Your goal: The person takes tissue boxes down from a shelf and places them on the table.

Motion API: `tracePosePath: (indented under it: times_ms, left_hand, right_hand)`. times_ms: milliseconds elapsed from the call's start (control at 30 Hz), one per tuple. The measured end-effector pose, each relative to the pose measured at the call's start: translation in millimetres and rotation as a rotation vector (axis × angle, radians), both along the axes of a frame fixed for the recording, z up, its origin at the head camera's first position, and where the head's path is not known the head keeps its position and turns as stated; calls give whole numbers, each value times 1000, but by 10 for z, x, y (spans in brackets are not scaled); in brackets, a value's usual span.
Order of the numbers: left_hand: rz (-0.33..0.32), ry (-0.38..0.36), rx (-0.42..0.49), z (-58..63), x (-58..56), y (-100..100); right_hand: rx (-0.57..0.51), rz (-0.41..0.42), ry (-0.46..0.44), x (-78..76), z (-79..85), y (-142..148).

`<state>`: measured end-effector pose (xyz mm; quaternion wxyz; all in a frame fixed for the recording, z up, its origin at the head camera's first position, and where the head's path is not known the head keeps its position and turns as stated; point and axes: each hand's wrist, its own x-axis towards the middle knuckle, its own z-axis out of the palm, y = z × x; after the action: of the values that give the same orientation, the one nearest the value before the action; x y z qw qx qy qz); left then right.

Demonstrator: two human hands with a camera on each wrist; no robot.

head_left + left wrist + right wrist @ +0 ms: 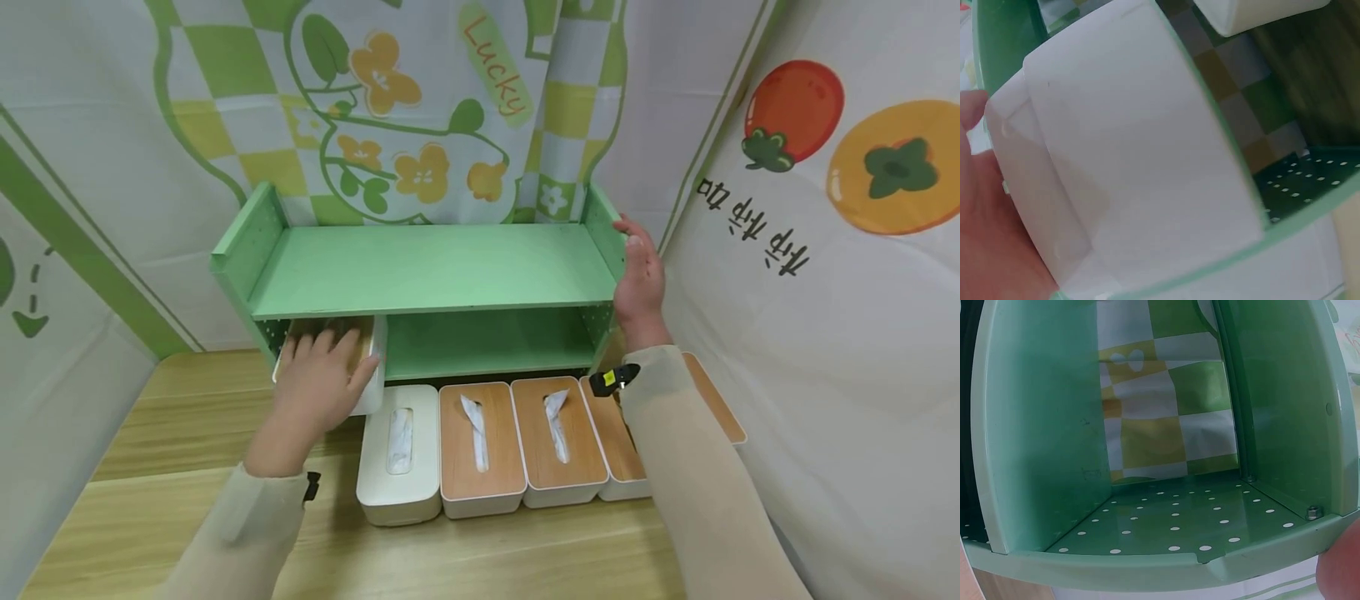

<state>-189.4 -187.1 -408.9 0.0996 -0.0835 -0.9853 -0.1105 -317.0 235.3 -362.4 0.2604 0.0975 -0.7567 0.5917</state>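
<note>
A white tissue box with a wood-look lid lies in the left end of the green shelf's lower level, its front end jutting past the edge. My left hand grips it from above, fingers over the lid and thumb along the right side; the fingertips fade into shadow under the upper board. At the other end, my right hand rests against the side panel of the green shelf, fingers pointing up and fingertips at its top edge. In the right wrist view, a fingertip touches the panel's front edge.
Before the shelf, a cream tissue box stands beside two wood-lidded ones, tissues poking out. My right forearm partly covers another wood-lidded box, and a brown lid shows beyond it. All are on a wooden table enclosed by printed cloth.
</note>
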Motion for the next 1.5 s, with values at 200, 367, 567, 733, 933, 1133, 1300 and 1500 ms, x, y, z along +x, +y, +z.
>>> tracePosePath:
  times_ms: [200,367,567,733,933,1133,1300,1500]
  left_hand:
    - [109,170,323,-152,166,-159]
    - [303,9,759,-256,241,-343]
    - [307,-341,1358,-373,215,-513]
    - [243,-433,1563,-426,224,-583]
    - [147,-566,1687,-450,151,-689]
    - [44,-655,1741,-476,54,-815]
    - [4,-662,1721,-516,102,-854]
    - [-35,-632,1675,-550,207,-868]
  right_hand:
    - [4,1,8,-2,-3,5]
    - [1,2,21,10,10,-4]
    - [-6,11,35,17,19,-10]
    - [0,4,14,24,21,-15]
    - [5,-2,-16,36,28,-12]
    - [-4,3,-15,27,21,-6]
    - [-3,7,-24,15,17,-10]
    - [-4,5,-34,34,30,-10]
